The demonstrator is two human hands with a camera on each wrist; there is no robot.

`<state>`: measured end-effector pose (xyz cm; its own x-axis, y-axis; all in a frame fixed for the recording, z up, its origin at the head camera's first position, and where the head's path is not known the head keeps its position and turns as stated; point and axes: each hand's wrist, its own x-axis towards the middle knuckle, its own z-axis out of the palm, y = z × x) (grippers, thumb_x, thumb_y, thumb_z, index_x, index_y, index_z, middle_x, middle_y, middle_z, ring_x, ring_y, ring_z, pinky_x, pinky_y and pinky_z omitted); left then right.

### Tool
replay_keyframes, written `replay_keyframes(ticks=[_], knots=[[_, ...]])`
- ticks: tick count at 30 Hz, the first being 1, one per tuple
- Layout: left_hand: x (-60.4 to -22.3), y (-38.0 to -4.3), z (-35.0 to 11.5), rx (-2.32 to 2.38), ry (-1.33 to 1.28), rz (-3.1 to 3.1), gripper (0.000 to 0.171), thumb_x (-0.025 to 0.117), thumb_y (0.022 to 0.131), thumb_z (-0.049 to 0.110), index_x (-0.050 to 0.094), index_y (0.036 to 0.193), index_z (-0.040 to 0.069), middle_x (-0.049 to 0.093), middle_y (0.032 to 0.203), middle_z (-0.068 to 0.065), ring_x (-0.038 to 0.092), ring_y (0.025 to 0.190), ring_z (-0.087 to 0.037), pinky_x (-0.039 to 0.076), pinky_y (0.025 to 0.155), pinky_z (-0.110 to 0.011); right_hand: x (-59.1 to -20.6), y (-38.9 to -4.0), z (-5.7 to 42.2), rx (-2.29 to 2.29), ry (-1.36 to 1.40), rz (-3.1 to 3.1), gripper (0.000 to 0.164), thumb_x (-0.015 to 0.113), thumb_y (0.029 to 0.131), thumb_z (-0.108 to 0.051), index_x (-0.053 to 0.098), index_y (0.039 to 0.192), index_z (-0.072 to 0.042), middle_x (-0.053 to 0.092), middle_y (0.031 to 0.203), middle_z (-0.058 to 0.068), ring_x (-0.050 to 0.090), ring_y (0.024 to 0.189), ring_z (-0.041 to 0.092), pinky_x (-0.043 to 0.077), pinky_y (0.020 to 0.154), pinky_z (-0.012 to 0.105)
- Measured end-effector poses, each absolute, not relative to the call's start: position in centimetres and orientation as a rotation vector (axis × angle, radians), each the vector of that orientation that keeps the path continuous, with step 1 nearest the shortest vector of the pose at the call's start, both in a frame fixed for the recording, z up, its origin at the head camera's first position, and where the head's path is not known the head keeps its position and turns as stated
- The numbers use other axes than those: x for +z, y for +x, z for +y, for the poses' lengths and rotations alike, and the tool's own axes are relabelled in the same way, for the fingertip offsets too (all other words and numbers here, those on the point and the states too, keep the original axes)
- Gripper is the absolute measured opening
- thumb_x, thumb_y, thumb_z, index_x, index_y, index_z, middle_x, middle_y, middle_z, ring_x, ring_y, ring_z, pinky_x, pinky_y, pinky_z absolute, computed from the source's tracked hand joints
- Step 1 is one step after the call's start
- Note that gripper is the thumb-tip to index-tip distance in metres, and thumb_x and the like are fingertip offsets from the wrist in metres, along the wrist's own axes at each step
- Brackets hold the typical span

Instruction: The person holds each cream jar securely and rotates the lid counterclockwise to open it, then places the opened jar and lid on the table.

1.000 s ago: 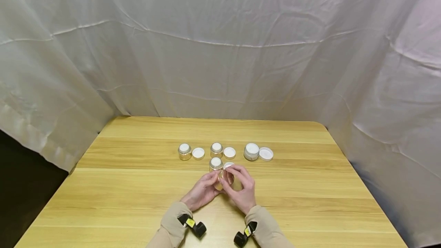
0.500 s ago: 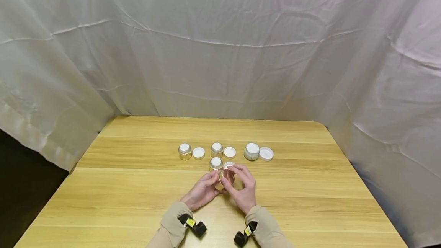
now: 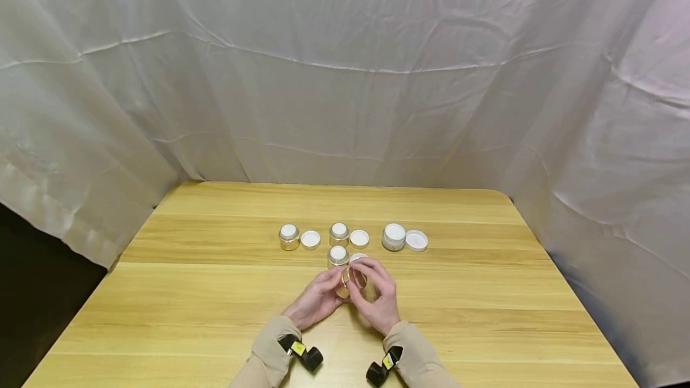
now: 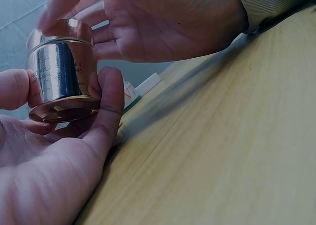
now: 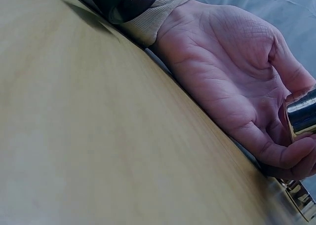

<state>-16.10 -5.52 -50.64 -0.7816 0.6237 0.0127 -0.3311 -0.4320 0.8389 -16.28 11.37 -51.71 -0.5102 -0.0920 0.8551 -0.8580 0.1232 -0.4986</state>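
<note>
A shiny gold cosmetic jar (image 4: 61,69) with dark print on its side is held up over the table. My left hand (image 3: 314,302) grips its body, thumb on one side and fingers curled round the base. From the other side my right hand (image 3: 380,302) pinches the gold lid (image 4: 81,28), which sits on the jar with a thin seam between them. In the right wrist view the left palm shows large, with part of the jar (image 5: 303,111) at the right edge. Right-hand fingers hide part of the lid in the head view.
Beyond the hands stand several uncapped jars, including a gold one (image 3: 289,239) at left, a gold one (image 3: 338,256) just ahead and a grey one (image 3: 393,239) at right. Each has an upturned white lid (image 3: 310,240) beside it. Pale curtains (image 3: 345,106) surround the wooden table (image 3: 188,292).
The right hand's fingers have shifted slightly round the lid, first a little right, then back left. The left hand and the jar stay in place.
</note>
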Motion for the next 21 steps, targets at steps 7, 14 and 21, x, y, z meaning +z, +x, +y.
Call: replay_keyframes(ticks=[7,14,21], knots=[[-50.58,-16.15,-5.56,2.198,0.436,1.227,0.063,0.035,0.110,0.025,0.011,0.155,-0.011,0.037,0.155,-0.025,0.058,0.123,-0.009,0.049,0.107,-0.027,-51.36,-16.13,11.32,1.409,0.808,-1.762,0.049,0.082,0.068,0.008,0.067,0.115,0.008,0.065,0.109,0.027,0.066,0.105,0.026,0.050,0.105,0.018],[-50.62,-16.10,-5.59,2.214,0.431,1.202,0.063,0.037,0.109,0.024,0.012,0.154,-0.012,0.055,0.138,0.001,0.058,0.123,-0.008,0.048,0.108,-0.025,-51.57,-16.22,11.28,1.411,0.870,-1.755,0.046,0.083,0.065,0.012,0.069,0.109,0.011,0.065,0.105,0.029,0.066,0.103,0.028,0.051,0.104,0.018],[-50.68,-16.09,-5.57,2.219,0.425,1.192,0.061,0.035,0.109,0.022,0.011,0.155,-0.012,0.056,0.135,0.005,0.058,0.123,-0.007,0.048,0.107,-0.024,-51.32,-16.04,11.26,1.425,0.910,-1.780,0.042,0.077,0.070,0.014,0.067,0.111,0.013,0.066,0.109,0.028,0.065,0.109,0.027,0.048,0.109,0.020]])
